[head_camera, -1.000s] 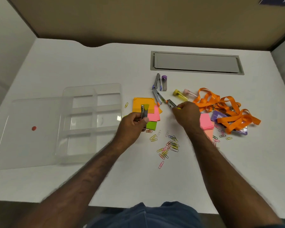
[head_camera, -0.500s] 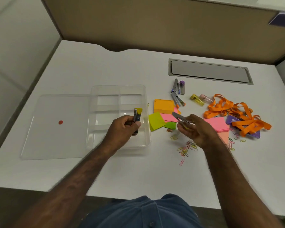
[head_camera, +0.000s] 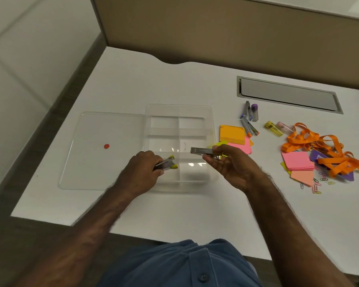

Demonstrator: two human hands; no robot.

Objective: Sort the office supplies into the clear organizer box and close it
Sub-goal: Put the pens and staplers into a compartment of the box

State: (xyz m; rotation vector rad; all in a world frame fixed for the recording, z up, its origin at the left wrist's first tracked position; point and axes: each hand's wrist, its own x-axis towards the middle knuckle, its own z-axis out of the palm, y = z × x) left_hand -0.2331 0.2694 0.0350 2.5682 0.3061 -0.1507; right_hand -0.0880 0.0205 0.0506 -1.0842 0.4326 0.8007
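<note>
The clear organizer box (head_camera: 178, 109) stands open mid-table, with its lid (head_camera: 104, 150) lying flat to its left. My left hand (head_camera: 142, 175) grips a small yellow-tipped stapler (head_camera: 167, 163) low in the box's near-left compartment. My right hand (head_camera: 229, 165) holds a silver mini stapler (head_camera: 201, 151) above the box's near-right compartment. To the right of the box lie two more mini staplers (head_camera: 248, 126), staple cases (head_camera: 275, 128), sticky-note pads (head_camera: 232, 134), orange lanyards (head_camera: 323, 150) and several coloured paper clips (head_camera: 317, 185).
A grey cable hatch (head_camera: 288, 96) is set into the table at the back right. A tan partition wall (head_camera: 216, 27) rises behind the table. The table's left edge (head_camera: 56, 129) drops to the floor beside the lid. A red dot (head_camera: 106, 146) marks the lid.
Both hands have moved left from the pile of supplies to the box, each carrying a stapler. The left hand has lowered its stapler into the near-left compartment.
</note>
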